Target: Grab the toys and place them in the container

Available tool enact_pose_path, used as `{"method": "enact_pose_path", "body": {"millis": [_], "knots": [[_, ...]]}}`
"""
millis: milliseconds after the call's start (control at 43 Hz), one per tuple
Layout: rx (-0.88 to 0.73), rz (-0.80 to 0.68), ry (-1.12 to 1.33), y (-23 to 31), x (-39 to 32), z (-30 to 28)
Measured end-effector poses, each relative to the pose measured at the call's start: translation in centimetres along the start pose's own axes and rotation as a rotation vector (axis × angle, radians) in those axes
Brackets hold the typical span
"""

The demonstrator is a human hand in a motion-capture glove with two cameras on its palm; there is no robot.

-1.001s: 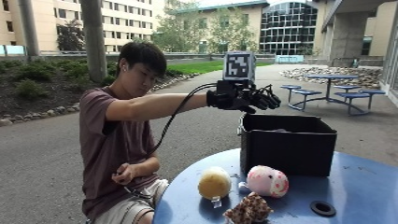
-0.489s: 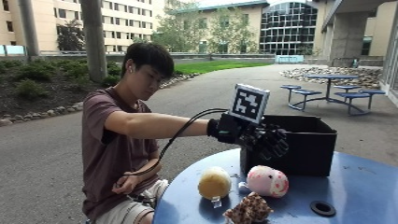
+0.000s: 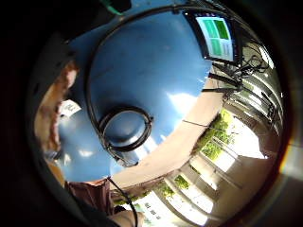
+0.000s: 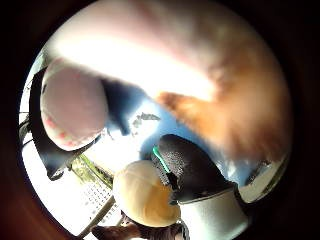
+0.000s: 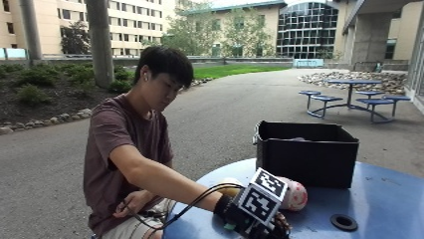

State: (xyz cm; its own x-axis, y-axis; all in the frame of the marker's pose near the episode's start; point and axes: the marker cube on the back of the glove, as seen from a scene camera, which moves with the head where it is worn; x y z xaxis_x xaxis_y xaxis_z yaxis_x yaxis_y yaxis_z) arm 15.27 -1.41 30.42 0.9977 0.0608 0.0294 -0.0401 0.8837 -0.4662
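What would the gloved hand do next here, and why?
Probably close its fingers around the brown furry toy and lift it. The gloved right hand is down on the blue table, right over that toy, which fills the thumb-side palm view. The pink toy and yellow toy also remain outside the black container.

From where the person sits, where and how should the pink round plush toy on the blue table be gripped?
Grip the pink round plush toy across its rounded body, coming from above. It lies close in front of the black container, so that side is blocked, while its soft domed top is exposed.
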Motion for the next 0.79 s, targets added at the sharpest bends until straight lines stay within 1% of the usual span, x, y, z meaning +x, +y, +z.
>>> {"method": "enact_pose_path", "body": {"millis": [116, 256, 326, 419, 558, 605, 721, 791], "knots": [[0.161, -0.022, -0.032, -0.8, 0.2, 1.0], [0.241, -0.054, -0.04, -1.0, 0.0, 1.2], [0.228, -0.063, -0.063, -1.1, -0.2, 1.1], [0.171, -0.073, -0.095, -1.2, -0.4, 0.8], [0.005, -0.065, -0.115, -1.0, -0.9, -0.3], [-0.022, -0.063, -0.121, -0.8, -1.3, -0.8], [0.044, -0.042, -0.057, 0.0, -2.2, -2.7], [0.105, -0.048, -0.067, 0.6, -3.3, -4.3]]}}
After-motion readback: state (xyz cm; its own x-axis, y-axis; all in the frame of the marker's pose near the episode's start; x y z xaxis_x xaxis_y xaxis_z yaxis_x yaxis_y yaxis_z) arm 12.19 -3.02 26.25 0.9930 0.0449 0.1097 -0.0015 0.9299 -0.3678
